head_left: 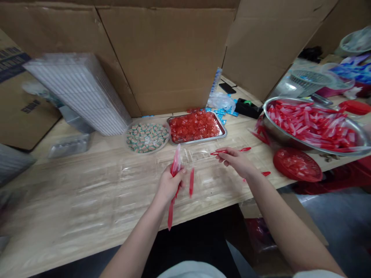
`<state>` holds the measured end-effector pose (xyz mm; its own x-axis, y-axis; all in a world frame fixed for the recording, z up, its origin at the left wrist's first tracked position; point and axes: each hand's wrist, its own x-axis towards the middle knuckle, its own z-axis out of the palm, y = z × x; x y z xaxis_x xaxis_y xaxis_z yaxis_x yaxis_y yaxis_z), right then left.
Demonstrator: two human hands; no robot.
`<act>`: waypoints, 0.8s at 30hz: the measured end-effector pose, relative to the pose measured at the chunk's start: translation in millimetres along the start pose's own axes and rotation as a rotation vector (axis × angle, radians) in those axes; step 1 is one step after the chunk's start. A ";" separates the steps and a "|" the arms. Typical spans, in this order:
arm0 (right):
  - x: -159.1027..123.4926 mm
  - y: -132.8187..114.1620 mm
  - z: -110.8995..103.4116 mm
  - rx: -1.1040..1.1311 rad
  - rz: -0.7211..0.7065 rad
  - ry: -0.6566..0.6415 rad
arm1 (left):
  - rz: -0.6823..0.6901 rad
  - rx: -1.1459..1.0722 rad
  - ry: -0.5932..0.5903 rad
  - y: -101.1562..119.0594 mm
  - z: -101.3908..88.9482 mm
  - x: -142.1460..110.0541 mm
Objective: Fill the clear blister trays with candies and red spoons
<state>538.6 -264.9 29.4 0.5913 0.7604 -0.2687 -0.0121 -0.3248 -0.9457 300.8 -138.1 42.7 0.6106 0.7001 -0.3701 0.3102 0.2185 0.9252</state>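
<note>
My left hand [170, 182] is closed around a bunch of slim red plastic pieces [171, 214]. Their upper ends look whitish and translucent. To its right, a single red piece [191, 182] lies over the clear moulded plastic trays [133, 173] spread along the table. My right hand [233, 159] pinches another slim red piece [216, 153] by the fingertips, above the trays. Beyond that hand lies a red piece [245, 149], and one more red piece [266, 173] rests near the forearm. Exactly what these pieces are I cannot make out.
A metal tray of red wrapped bits [194, 127] and a round dish of small beige-green pieces [147, 137] stand behind. At right are a steel basin [271, 123] heaped with red pieces, a red basket [313, 175] and a tape dispenser [248, 108]. Cardboard [168, 58] walls the back.
</note>
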 end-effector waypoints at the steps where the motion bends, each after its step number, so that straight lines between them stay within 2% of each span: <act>1: -1.8 2.2 0.8 -0.012 -0.007 0.061 | 0.008 0.010 0.035 -0.7 -1.5 1.2; 4: -12.9 9.5 0.6 -0.032 -0.018 0.162 | 0.027 0.074 0.069 0.4 -13.2 2.8; 6: -23.2 14.3 1.0 -0.020 -0.032 0.181 | 0.075 0.219 0.027 5.2 -21.4 3.3; 8: -34.0 17.4 3.9 0.013 -0.041 0.173 | 0.187 0.461 -0.078 11.8 -24.9 4.2; 11: -49.1 17.8 11.0 0.063 -0.043 0.177 | 0.373 0.793 -0.319 18.1 -21.1 5.1; 14: -61.5 16.8 16.0 0.076 -0.041 0.187 | 0.427 0.905 -0.466 14.1 -14.6 2.8; 17: -70.3 18.3 17.8 0.064 -0.031 0.179 | 0.443 0.977 -0.499 4.2 -12.4 -2.7; 20: -77.3 19.3 21.3 0.090 -0.021 0.166 | 0.454 1.038 -0.482 -0.9 -13.3 -8.6; 24: -87.9 12.8 31.4 0.118 -0.034 0.088 | 0.395 0.959 -0.450 10.6 -16.7 -14.2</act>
<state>461.2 -318.2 35.1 0.6612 0.7160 -0.2239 -0.0822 -0.2276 -0.9703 283.3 -134.3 59.1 0.9365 0.2539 -0.2419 0.3502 -0.7110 0.6098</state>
